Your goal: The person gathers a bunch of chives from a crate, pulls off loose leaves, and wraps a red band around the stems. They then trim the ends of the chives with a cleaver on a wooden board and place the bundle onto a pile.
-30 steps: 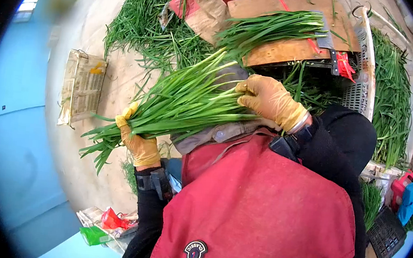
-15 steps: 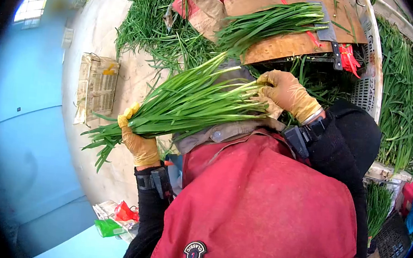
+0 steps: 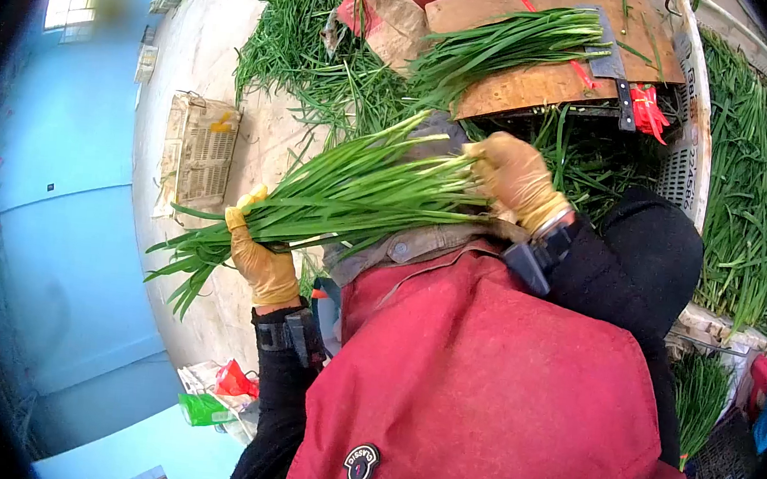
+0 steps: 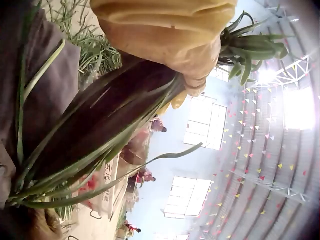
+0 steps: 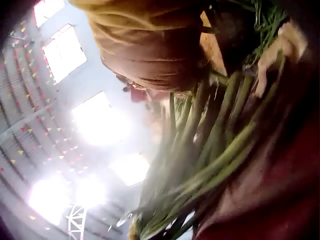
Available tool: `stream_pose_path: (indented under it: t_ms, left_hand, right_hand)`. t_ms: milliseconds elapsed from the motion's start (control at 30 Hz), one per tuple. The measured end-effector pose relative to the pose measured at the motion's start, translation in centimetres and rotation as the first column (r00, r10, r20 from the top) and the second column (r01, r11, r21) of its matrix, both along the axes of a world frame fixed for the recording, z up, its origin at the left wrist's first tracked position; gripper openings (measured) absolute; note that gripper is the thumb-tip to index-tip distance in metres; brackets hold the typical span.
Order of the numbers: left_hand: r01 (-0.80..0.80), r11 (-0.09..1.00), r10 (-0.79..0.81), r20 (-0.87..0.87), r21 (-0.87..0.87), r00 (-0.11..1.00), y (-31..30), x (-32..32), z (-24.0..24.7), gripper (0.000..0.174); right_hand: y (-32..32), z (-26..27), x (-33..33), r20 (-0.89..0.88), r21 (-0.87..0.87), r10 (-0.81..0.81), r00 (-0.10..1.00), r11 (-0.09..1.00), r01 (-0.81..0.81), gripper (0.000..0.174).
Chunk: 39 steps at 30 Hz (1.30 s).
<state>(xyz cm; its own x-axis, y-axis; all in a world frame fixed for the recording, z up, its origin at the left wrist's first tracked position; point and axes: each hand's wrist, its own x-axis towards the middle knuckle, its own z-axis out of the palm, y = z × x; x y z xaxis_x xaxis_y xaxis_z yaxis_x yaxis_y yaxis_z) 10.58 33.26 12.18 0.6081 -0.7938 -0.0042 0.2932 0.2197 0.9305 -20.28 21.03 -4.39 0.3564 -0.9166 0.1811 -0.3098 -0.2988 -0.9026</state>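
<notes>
A loose bunch of garlic chives point(image 3: 360, 196) lies slantwise across the person's lap, leaves to the left and pale stem ends to the right. My gloved left hand point(image 3: 267, 270) grips it near the leaf tips, which droop beyond the fingers. In the left wrist view that glove point(image 4: 165, 35) wraps the leaves, with one long leaf hanging free. At the other end my gloved right hand point(image 3: 516, 178) pinches some stem ends, its fingers curled. The right wrist view has the stems point(image 5: 215, 145) running out from under the glove point(image 5: 150, 55).
Ahead, a wooden board point(image 3: 496, 99) bears another chive bunch point(image 3: 519, 46) and a cleaver point(image 3: 628, 101) beside red ties point(image 3: 650, 112). A white crate point(image 3: 695, 166) full of chives stands right. Loose chives point(image 3: 299, 59) cover the floor, near a small crate point(image 3: 200, 150).
My right hand has drawn outward along the stem ends, then come slightly back. The left hand keeps its grip. The head view has shifted, so the room's left side sits further right.
</notes>
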Motion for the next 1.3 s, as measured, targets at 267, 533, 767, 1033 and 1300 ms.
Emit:
stream_pose_path:
  t_ms: [267, 533, 767, 1033, 1300]
  left_hand:
    - [-0.010, 0.999, 0.009, -0.030, -0.039, 1.000, 1.4, 1.6, -0.7, 0.030]
    - [0.036, 0.996, -0.027, 0.108, -0.083, 0.994, 1.6, 2.0, 0.3, 0.031]
    - [0.121, 0.984, -0.096, 0.187, -0.130, 0.978, 2.4, 1.4, 1.0, 0.033]
    - [0.131, 0.985, -0.106, 0.200, -0.112, 0.974, 2.9, 0.7, 1.2, 0.036]
    - [0.110, 0.988, -0.097, 0.121, -0.106, 0.988, 2.6, 0.9, 1.0, 0.034]
  right_hand:
    - [-1.0, -4.4, -5.1, -0.740, 0.270, 0.133, 0.659, 0.956, 0.111, 0.022]
    - [0.3, 1.4, -1.5, -0.172, 0.301, 0.010, 0.985, 0.953, 0.043, 0.017]
    - [3.9, 5.7, 2.3, -0.007, 0.142, 0.120, 0.993, 0.983, -0.118, 0.021]
    - [3.3, 9.7, 6.6, -0.189, -0.143, 0.330, 0.925, 0.923, -0.358, 0.021]
    - [3.0, 9.4, 7.1, -0.159, -0.237, 0.326, 0.932, 0.904, -0.357, 0.024]
